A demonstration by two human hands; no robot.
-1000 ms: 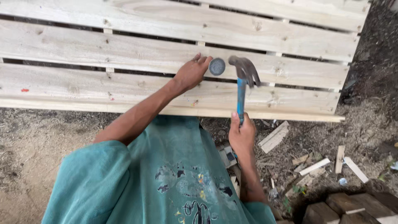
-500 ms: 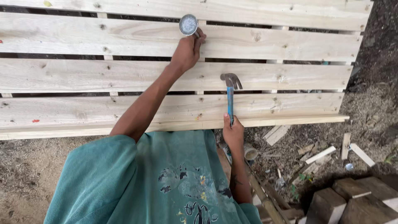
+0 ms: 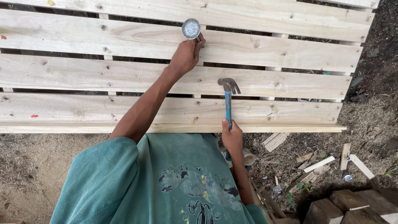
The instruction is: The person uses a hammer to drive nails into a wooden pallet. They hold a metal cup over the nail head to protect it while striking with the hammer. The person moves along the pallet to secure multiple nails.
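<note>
A pale wooden pallet [image 3: 83, 74] of long slats lies on the ground in front of me. My left hand [image 3: 185, 54] reaches far over it and holds a small round metal tin [image 3: 191, 29] against an upper slat, fingers curled under it. My right hand [image 3: 232, 139] grips the lower end of a blue-handled claw hammer [image 3: 228, 103]. The hammer stands upright, its steel head [image 3: 229, 85] over a middle slat, apart from the left hand. My teal shirt [image 3: 166, 182] fills the bottom of the view.
Sandy ground with sawdust lies below the pallet's near edge. Offcuts of wood [image 3: 318, 164] and thin strips [image 3: 361, 166] are scattered at the right. Dark wooden blocks [image 3: 344, 209] sit at the bottom right. A small round container [image 3: 248, 157] lies beside my right forearm.
My left hand has carried the round tin from a middle slat up to a farther slat. The hammer has stayed upright in my right hand, now lower than the left hand.
</note>
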